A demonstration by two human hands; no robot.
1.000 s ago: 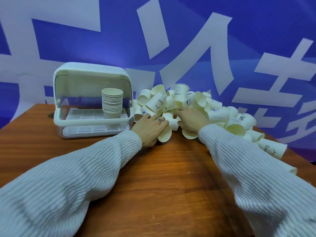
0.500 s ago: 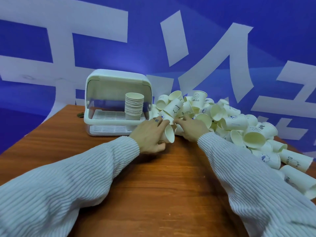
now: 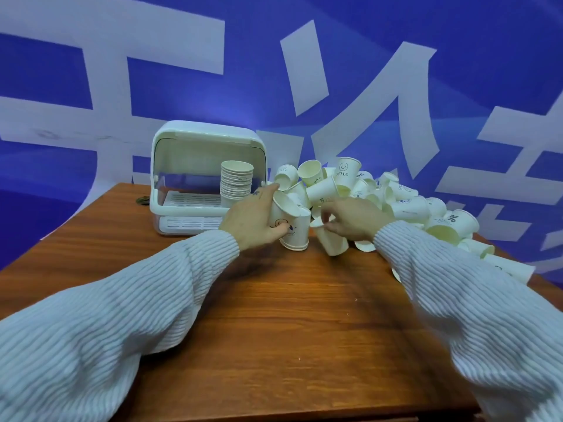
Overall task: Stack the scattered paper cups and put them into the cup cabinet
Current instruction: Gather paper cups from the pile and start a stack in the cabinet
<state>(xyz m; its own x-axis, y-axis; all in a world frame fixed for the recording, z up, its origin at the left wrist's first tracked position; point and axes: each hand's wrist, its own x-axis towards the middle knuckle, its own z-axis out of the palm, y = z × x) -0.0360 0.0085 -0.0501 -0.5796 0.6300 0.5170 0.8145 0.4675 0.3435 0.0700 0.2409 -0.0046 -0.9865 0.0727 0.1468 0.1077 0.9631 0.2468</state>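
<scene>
Head view: the left hand (image 3: 254,219) is wrapped round a small nested pair of paper cups (image 3: 289,222), mouths tipped up to the left, the base near the wooden table (image 3: 274,315). The right hand (image 3: 355,219) pinches a single tilted paper cup (image 3: 330,240) by its rim, just beside that pair. I'd say the move now is to line up that single cup's base with the open mouth of the held pair and slide it straight in, keeping the squeeze light so the thin walls don't buckle. One cup cabinet (image 3: 207,178) stands open at the back left, with one stack of cups (image 3: 237,182) inside, roughly ten rims showing. The loose heap of cups (image 3: 396,202) to the right runs to dozens; too tangled to count exactly.
</scene>
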